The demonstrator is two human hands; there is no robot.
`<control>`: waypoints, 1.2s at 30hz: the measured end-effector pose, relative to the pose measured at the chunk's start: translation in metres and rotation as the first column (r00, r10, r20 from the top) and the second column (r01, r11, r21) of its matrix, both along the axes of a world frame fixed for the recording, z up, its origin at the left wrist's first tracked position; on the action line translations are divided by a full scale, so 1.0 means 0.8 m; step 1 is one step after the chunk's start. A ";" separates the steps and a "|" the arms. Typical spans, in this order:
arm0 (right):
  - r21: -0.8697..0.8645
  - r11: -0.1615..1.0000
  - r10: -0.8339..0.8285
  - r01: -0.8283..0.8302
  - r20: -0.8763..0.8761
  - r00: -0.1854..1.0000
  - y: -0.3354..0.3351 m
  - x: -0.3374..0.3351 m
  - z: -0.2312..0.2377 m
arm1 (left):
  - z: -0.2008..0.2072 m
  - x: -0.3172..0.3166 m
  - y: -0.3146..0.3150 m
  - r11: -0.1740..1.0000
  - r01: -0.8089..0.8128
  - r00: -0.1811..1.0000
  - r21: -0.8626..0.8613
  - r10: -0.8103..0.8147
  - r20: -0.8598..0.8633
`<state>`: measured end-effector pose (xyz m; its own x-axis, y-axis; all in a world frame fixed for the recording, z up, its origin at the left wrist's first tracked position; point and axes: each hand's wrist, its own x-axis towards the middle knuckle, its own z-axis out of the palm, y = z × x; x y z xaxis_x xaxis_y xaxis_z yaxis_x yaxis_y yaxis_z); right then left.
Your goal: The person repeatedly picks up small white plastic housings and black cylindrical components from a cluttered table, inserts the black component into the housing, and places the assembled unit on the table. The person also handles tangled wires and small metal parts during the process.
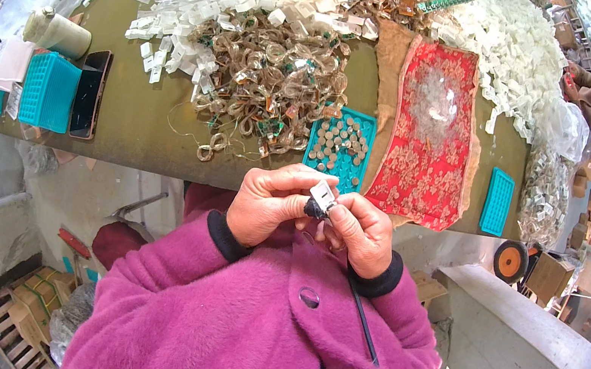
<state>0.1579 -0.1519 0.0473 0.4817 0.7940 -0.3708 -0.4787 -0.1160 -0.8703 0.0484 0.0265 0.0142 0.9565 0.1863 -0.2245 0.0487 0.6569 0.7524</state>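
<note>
The fingers of the left hand are pinched on a small white rectangular plastic case with a dark slot, and those of the right hand close on its lower right side. A small glossy black piece sits just below the case, between the two hands; its exact shape is hidden by the fingers. The case is held up at the near long edge of the olive-green counter.

Just beyond the hands, a teal plastic pocketed tray reaches to that edge, carrying round silver discs. Left of it lies a heap of coiled brownish translucent wire, with loose white plastic cases beside it. Right of the tray, a red floral cloth runs from the near edge toward the far side, bearing small clear bits. A second teal tray lies near the counter's near right corner. Toward the near left corner are a dark flat phone, a stack of teal trays and a whitish cylindrical jar.
</note>
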 end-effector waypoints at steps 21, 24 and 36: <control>-0.128 0.988 0.086 -0.084 0.006 0.996 -0.017 0.016 0.020 | 0.038 0.009 0.023 0.514 -0.181 0.955 0.839 -0.111 0.274; -0.150 0.983 0.126 -0.107 0.125 0.984 -0.020 0.019 0.027 | 0.040 0.008 0.018 0.543 -0.130 0.956 0.830 -0.154 0.251; -0.101 0.992 0.100 -0.077 0.249 0.963 -0.031 0.007 0.016 | 0.017 0.019 -0.004 0.626 -0.086 0.953 0.775 -0.174 0.246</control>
